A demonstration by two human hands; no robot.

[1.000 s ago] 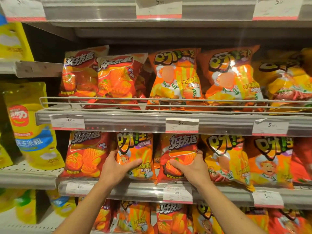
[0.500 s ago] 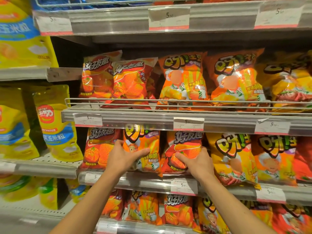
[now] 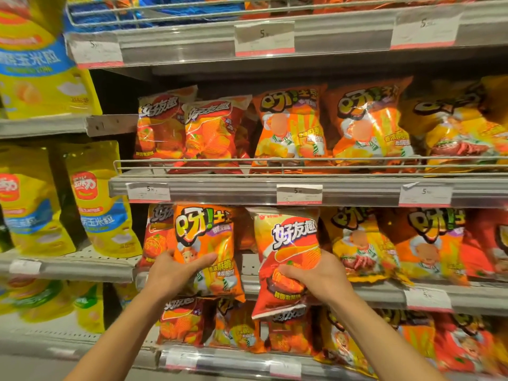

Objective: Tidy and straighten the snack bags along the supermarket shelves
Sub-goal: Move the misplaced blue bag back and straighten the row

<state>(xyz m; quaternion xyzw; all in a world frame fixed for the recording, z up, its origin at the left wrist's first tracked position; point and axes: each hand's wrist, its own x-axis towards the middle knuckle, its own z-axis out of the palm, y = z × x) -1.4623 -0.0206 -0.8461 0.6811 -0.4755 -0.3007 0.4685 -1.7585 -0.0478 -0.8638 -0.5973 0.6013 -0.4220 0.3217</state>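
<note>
Both bags now lifted off the shelf (image 3: 384, 294): left hand (image 3: 173, 273) grips the orange bag (image 3: 206, 243), right hand (image 3: 316, 274) grips the red bag (image 3: 291, 251), ready for swapping.

Warm, fairly dim store light falls from above, leaving deep shadow under each grey metal shelf (image 3: 247, 188). Glare streaks the glossy orange crisp bags (image 3: 368, 125) on the middle shelf. The wide lens bows the shelf edges. The yellow pouches (image 3: 35, 67) at left and the bottom-right corner are smeared by blur.
</note>
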